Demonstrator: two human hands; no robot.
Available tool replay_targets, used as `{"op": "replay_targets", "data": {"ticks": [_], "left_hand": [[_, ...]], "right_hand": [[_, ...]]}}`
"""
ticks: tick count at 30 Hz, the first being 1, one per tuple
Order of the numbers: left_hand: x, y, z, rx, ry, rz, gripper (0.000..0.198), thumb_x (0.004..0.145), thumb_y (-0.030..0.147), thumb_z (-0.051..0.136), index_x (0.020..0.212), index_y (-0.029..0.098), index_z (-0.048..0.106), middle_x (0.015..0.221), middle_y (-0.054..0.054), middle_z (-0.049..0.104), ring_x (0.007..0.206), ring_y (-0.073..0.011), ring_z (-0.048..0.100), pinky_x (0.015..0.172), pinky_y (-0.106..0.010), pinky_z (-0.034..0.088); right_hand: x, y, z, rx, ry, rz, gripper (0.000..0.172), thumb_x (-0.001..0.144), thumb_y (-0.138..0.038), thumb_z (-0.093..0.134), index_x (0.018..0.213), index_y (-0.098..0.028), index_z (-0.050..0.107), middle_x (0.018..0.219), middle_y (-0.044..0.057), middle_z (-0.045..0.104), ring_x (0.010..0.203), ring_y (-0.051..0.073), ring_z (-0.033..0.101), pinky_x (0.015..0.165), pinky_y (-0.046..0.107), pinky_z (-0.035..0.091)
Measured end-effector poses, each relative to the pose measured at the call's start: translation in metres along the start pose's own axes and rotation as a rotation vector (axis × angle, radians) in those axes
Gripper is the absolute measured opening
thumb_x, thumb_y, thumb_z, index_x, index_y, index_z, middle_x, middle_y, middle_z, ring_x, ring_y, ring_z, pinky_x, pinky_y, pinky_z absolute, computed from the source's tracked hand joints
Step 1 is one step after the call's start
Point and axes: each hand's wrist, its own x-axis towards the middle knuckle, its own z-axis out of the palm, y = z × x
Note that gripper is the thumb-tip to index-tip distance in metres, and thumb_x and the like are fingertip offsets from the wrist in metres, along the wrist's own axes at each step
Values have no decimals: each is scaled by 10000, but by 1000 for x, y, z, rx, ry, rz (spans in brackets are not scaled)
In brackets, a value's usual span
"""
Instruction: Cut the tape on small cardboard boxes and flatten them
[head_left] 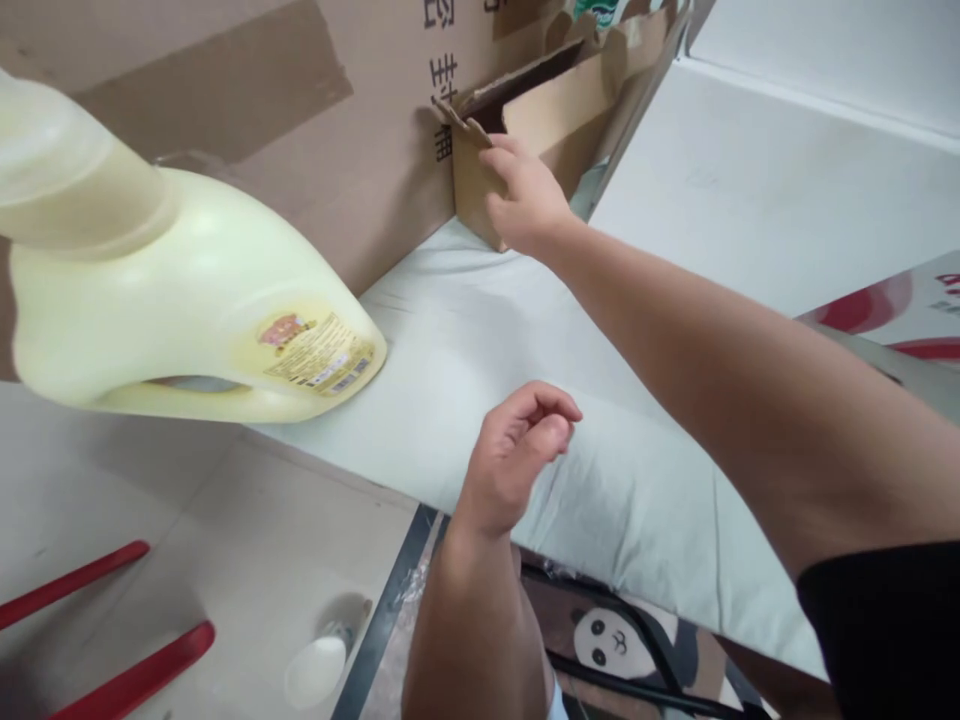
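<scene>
My right hand (pixel 525 195) reaches across to a small open cardboard box (pixel 480 195), its fingers at the near top edge and corner; the fingers and thumb stand apart, and I can't tell whether they grip the cardboard or only touch it. That box sits at the far end of a pale green cloth (pixel 450 370), its flaps up, right beside a large cardboard box (pixel 315 190) with brown tape and black printed characters. A bit of a green packet (pixel 596 10) shows behind the flaps. My left hand (pixel 517 455) is over the cloth nearer to me, half curled, thumb close to the bent fingers, with nothing visible in it. Close on my left is a pale yellow bottle (pixel 202 290), neck to the upper left, label (pixel 319 350) facing me; I can't tell what its lower end rests on. On my right, part of a red and white package (pixel 892 305) shows beyond my arm. Below the cloth I see a panda picture (pixel 615 640) behind black bars, and, to the left, two red bars (pixel 135 675).
</scene>
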Motion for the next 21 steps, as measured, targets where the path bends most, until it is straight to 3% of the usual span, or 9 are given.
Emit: {"op": "replay_targets", "data": {"ticks": [3, 5, 6, 8, 11, 14, 16, 18, 21], "left_hand": [[2, 5, -1, -4, 309, 154, 239, 794, 386, 669, 695, 183, 592, 558, 38, 418, 538, -83, 390, 535, -234, 302], [4, 9, -1, -65, 544, 244, 271, 760, 357, 668, 626, 191, 501, 546, 53, 370, 503, -64, 347, 500, -218, 263], [5, 10, -1, -109, 621, 261, 280, 739, 349, 665, 611, 196, 469, 545, 60, 349, 490, -58, 325, 486, -214, 249], [7, 10, 0, -170, 668, 262, 274, 710, 346, 660, 612, 202, 449, 546, 70, 323, 474, -54, 293, 474, -207, 245], [10, 4, 7, -115, 603, 287, 291, 714, 372, 673, 627, 205, 452, 552, 72, 324, 477, -59, 308, 481, -204, 275], [16, -10, 25, 33, 536, 327, 321, 713, 416, 720, 643, 197, 496, 598, 46, 414, 542, -77, 413, 512, -199, 345], [20, -18, 42, 124, 451, 312, 331, 687, 468, 769, 738, 191, 596, 755, -6, 576, 707, -115, 551, 596, -200, 438], [26, -23, 61, 221, 317, 276, 445, 681, 552, 803, 945, 220, 670, 1061, -49, 678, 1007, -179, 632, 766, -233, 522], [36, -23, 87, 388, 134, 251, 690, 709, 686, 790, 1255, 322, 578, 1397, -44, 609, 1366, -259, 534, 1071, -351, 501]], "right_hand": [[-51, 15, -12, 64, 70, 26, 540, 899, -27, 510, 1419, -158, 571, 1602, 45, 474, 1423, 183, 512, 1256, 300, 372], [-103, 26, -28, 286, 114, 60, 490, 886, -69, 557, 1331, -247, 660, 1582, 15, 494, 1064, 186, 717, 1071, 345, 559], [-133, 30, -40, 344, 121, 52, 462, 878, -103, 577, 1295, -265, 690, 1562, 15, 516, 934, 187, 735, 982, 383, 604], [-196, 34, -71, 311, 122, 11, 421, 869, -151, 600, 1243, -295, 728, 1515, 16, 571, 941, 221, 738, 913, 424, 625], [-290, 30, -124, 135, 175, -98, 274, 898, -170, 582, 981, -335, 784, 1292, 32, 723, 1036, 262, 737, 858, 437, 626], [-364, 25, -162, -27, 117, -338, 309, 884, -164, 545, 1021, -356, 745, 1019, 39, 795, 703, 190, 717, 575, 372, 564], [-396, 26, -168, -64, 163, -418, 229, 960, -259, 491, 927, -293, 715, 875, 68, 793, 600, 187, 669, 520, 378, 524], [-414, 32, -161, -72, 187, -448, 310, 1003, -318, 458, 824, -245, 700, 862, 91, 795, 530, 163, 615, 481, 360, 476], [-425, 42, -142, -25, 270, -463, 359, 998, -278, 464, 754, -188, 711, 1023, 114, 804, 501, 136, 560, 457, 346, 396]]}}
